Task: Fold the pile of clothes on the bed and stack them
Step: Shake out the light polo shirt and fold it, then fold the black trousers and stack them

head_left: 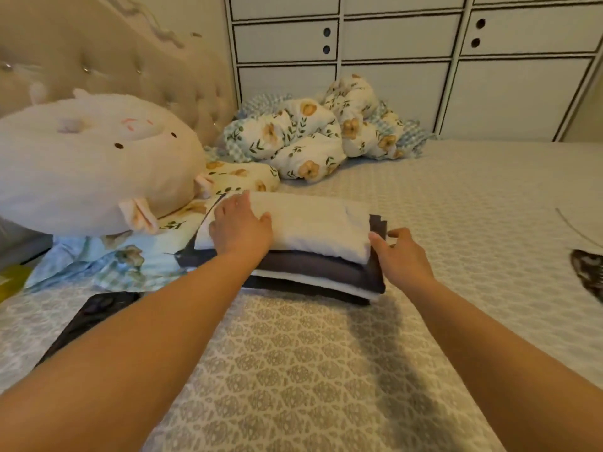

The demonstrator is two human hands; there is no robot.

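Observation:
A stack of folded clothes (319, 272) lies on the bed, dark grey and white layers with a folded cream piece (313, 223) on top. My left hand (239, 226) lies flat on the left end of the cream piece, fingers straight. My right hand (399, 256) is at the stack's right edge, thumb against the cream piece's corner and fingers loosely spread beside the dark layers, gripping nothing that I can see.
A big round plush toy (91, 158) and floral pillows (130, 256) sit left of the stack. A bunched floral quilt (313, 135) lies behind it. A dark flat object (94, 314) lies near left, a dark patterned cloth (587, 272) at the right edge. White cabinets (424, 60) stand behind the bed (326, 370).

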